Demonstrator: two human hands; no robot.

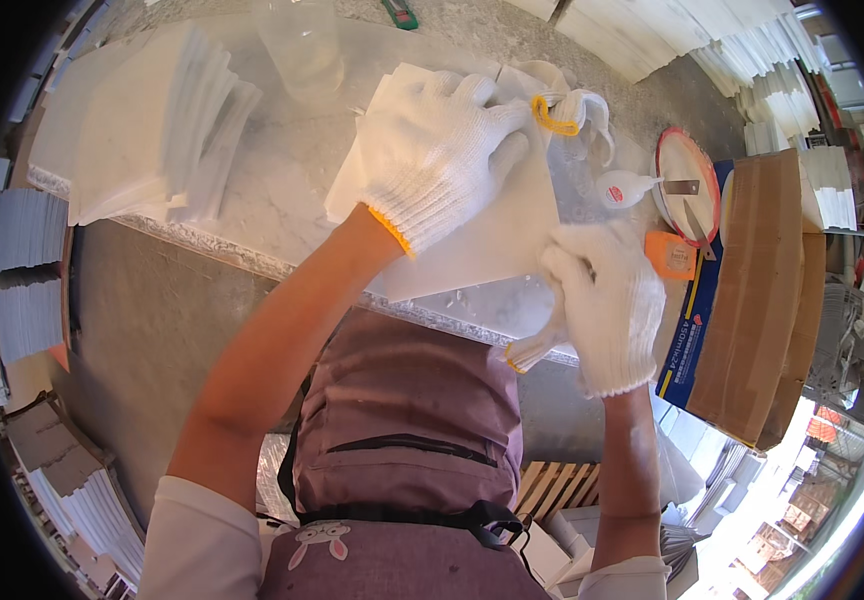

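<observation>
My left hand [447, 150], in a white knitted glove with a yellow cuff edge, lies over a white flat sheet [472, 245] on the table, its fingers spread. Another sheet edge shows beneath that one. To the right, my right hand [607, 300], also gloved in white, is closed at the sheet's right side. White knitted cloth [542, 345] with a yellow edge, apparently a spare glove, hangs from its curled fingers. Beyond my left fingertips lies crumpled white fabric [592, 125] with a yellow band [555, 117]. A small white squeeze bottle [624, 188] rests beside it.
White sheets [142, 120] stand stacked at the table's left. Behind are a clear plastic container [302, 50] and a green cutter [400, 13]. At right sit a red-rimmed round lid with metal blades [687, 180], an orange box [670, 255] and a cardboard box [752, 290].
</observation>
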